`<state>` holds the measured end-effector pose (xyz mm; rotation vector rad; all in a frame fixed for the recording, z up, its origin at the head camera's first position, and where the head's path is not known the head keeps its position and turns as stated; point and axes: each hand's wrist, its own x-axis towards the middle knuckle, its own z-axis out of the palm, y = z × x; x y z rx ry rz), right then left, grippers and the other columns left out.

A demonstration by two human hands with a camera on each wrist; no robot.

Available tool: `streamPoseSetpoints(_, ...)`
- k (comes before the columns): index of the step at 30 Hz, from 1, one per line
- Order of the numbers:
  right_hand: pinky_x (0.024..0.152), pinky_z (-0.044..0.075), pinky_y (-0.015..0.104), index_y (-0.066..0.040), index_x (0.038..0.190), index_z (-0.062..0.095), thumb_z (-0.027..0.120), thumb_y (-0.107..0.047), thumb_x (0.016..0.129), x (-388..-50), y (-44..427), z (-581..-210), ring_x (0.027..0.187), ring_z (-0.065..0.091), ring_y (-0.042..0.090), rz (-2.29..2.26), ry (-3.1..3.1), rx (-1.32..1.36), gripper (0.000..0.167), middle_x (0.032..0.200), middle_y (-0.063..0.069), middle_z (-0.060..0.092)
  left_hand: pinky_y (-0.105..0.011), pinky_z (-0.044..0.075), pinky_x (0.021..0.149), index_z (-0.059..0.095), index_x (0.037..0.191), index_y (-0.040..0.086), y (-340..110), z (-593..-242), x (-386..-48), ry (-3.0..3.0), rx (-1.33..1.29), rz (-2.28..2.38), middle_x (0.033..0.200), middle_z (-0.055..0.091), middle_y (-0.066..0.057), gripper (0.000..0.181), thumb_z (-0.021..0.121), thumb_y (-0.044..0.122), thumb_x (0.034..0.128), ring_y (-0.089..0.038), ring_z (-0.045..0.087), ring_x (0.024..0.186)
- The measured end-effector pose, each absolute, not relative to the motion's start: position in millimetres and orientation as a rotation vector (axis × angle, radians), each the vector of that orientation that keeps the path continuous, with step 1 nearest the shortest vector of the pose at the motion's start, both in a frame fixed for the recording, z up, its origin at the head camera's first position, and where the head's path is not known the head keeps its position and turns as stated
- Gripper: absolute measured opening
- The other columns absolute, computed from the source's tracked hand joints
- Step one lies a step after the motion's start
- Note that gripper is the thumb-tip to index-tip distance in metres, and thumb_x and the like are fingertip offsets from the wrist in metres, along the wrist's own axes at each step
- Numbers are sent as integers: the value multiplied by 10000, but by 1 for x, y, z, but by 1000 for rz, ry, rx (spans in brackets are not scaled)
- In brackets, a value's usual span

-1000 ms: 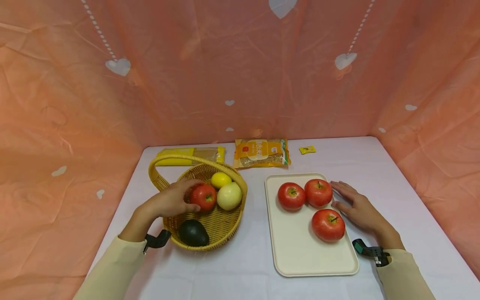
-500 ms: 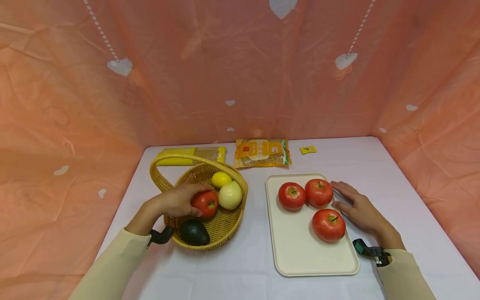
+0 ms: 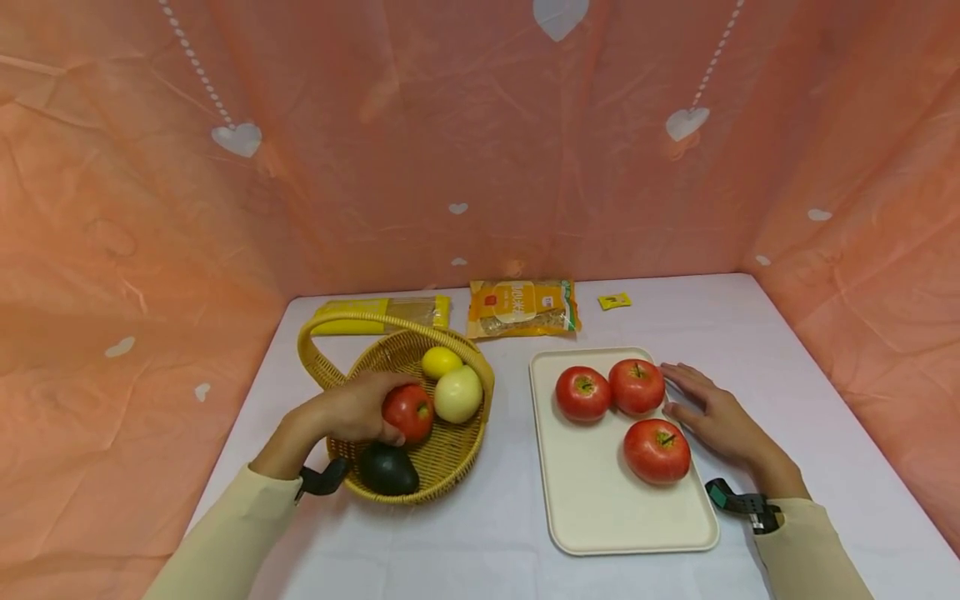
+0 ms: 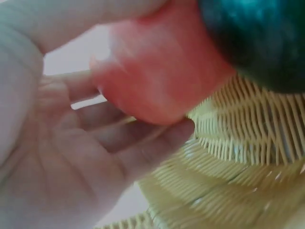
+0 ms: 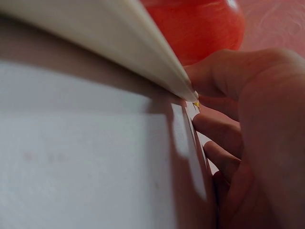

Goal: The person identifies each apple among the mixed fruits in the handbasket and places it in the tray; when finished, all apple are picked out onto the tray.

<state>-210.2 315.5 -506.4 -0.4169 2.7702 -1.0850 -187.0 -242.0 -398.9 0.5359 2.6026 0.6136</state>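
My left hand [image 3: 360,408] reaches into the wicker basket [image 3: 450,479] and holds a red apple [image 3: 411,414] between thumb and fingers. In the left wrist view the thumb lies over the apple [image 4: 162,67] and the fingers curve beneath it. A dark green avocado [image 3: 387,468] sits against the near side of the basket, close to the thumb. Right of the apple are a pale green round fruit [image 3: 458,395] and a yellow lemon [image 3: 441,362]. My right hand [image 3: 720,421] rests at the right rim of a cream tray [image 3: 592,517], fingers relaxed, thumb near the rim.
Three large red tomato-like fruits [image 3: 657,451] sit on the tray. Along the back lie a yellow noodle packet [image 3: 360,321], an orange grain bag [image 3: 522,308] and a small yellow sachet [image 3: 615,301]. The basket's handle [image 3: 405,323] arches over its far side.
The left hand has drawn the apple slightly toward the near side of the basket, closer to the avocado, and the apple has turned. The right hand has stayed still.
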Motion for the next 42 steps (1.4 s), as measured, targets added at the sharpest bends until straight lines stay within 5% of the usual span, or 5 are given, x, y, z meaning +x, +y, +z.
streamPoseSetpoints(9, 1196, 256, 856, -58, 1637, 490, 730, -196, 1033, -207, 317, -506, 1616, 242, 570, -1099, 2782, -441, 664, 1717, 292, 384, -475, 626, 956, 609, 1533, 145, -259, -387, -174, 2669, 589, 826, 1314, 734, -57, 819, 948, 376, 824, -272, 668, 1174)
streamPoseSetpoints(18, 1197, 250, 857, -52, 1635, 489, 720, -178, 1034, -207, 318, -506, 1613, 241, 576, -1107, 2780, -443, 657, 1715, 302, 378, -243, 571, 1070, 539, 1600, 119, -259, -377, -152, 2373, 759, 1335, 1443, 685, -72, 844, 932, 181, 856, -197, 687, 1268)
streamPoseSetpoints(42, 1193, 258, 856, -49, 1638, 483, 726, -186, 1034, -208, 315, -505, 1604, 254, 583, -1105, 2791, -471, 665, 1705, 306, 393, -323, 535, 1168, 596, 1556, 135, -143, -415, -117, 2242, 903, 1549, 1464, 696, -2, 843, 975, 152, 802, -149, 662, 1335)
